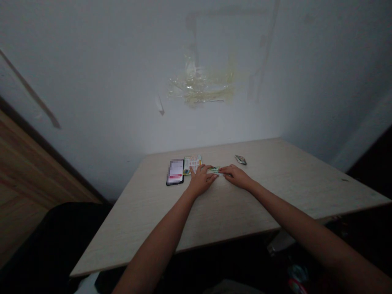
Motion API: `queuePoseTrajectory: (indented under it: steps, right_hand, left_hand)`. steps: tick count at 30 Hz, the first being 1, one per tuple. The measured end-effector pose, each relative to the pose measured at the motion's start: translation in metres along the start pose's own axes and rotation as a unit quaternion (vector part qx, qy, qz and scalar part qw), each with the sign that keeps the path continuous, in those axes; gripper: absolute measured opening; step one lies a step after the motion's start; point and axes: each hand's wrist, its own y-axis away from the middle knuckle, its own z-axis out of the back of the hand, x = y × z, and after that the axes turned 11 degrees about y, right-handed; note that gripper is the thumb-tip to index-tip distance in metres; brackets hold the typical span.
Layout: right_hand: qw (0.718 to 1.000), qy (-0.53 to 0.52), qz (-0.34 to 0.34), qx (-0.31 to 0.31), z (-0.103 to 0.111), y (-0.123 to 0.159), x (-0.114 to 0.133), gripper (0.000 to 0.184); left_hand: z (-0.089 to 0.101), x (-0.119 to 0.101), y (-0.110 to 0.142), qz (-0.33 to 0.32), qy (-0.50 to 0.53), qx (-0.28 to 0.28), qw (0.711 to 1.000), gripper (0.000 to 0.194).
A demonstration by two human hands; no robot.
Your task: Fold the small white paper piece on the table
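A small green-and-white printed paper piece (pixel 215 170) lies flat on the table between my two hands. My left hand (pixel 200 180) rests at its left end with fingers spread, and one finger reaches onto a printed leaflet (pixel 192 161). At the right end, the fingers of my right hand (pixel 237 177) are drawn together on the paper's edge. My left palm covers the lower part of the leaflet. Just left of the leaflet lies a phone (pixel 175 172) with its screen lit and blurred out.
A small crumpled or folded printed item (pixel 241 159) lies behind my right hand. The pale wooden table (pixel 147 212) meets a wall (pixel 122 81) marked with old clear tape (pixel 202 92). A dark object (pixel 67 228) stands beyond the table's left edge.
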Motion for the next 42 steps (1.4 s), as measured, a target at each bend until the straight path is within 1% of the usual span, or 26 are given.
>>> queuePoseTrajectory:
  steps: [3,6,13,17,20,24,26,29,33,39,42]
  right_hand:
    - [1.0,-0.012,-0.013,-0.014,-0.001,0.001,-0.003,0.037]
    - [0.999,-0.012,-0.029,-0.027,-0.003,0.003,-0.006,0.031]
    - [0.998,0.021,-0.023,-0.046,-0.007,0.006,-0.008,0.027]
    - [0.999,0.021,0.002,-0.032,-0.001,0.007,-0.001,0.028]
    - [0.999,-0.006,0.013,-0.028,0.003,0.007,0.004,0.028]
    - [0.999,-0.043,-0.002,-0.012,0.007,0.006,0.005,0.028]
    - [0.999,-0.05,-0.01,-0.014,0.007,0.005,0.003,0.028]
    - [0.999,-0.042,0.004,-0.025,0.004,0.004,0.001,0.034]
    - [0.999,-0.019,0.035,-0.01,-0.001,0.003,-0.001,0.044]
    - [0.999,-0.003,0.042,-0.002,0.0,0.003,0.0,0.036]
    - [0.999,-0.003,0.04,-0.005,0.003,0.003,0.001,0.034]
  left_hand:
    - [-0.001,0.003,-0.002,0.007,0.016,0.01,1.0,0.037]
    - [-0.003,0.005,-0.003,0.007,0.024,0.016,1.0,0.04]
    - [-0.004,0.005,-0.004,0.012,0.018,0.01,1.0,0.039]
    - [-0.003,0.003,-0.003,0.016,-0.003,0.001,1.0,0.036]
    - [-0.002,0.003,-0.003,0.027,-0.004,-0.002,1.0,0.035]
    - [-0.001,0.004,-0.003,0.038,0.008,-0.002,0.999,0.034]
    - [-0.001,0.004,-0.004,0.04,0.016,0.001,0.999,0.032]
    - [-0.001,0.005,-0.004,0.045,0.033,0.009,0.998,0.031]
    - [-0.001,0.005,-0.004,0.046,0.044,0.016,0.998,0.029]
    - [0.001,0.003,-0.003,0.043,0.006,0.005,0.999,0.028]
    - [0.002,0.002,-0.002,0.038,-0.004,0.002,0.999,0.033]
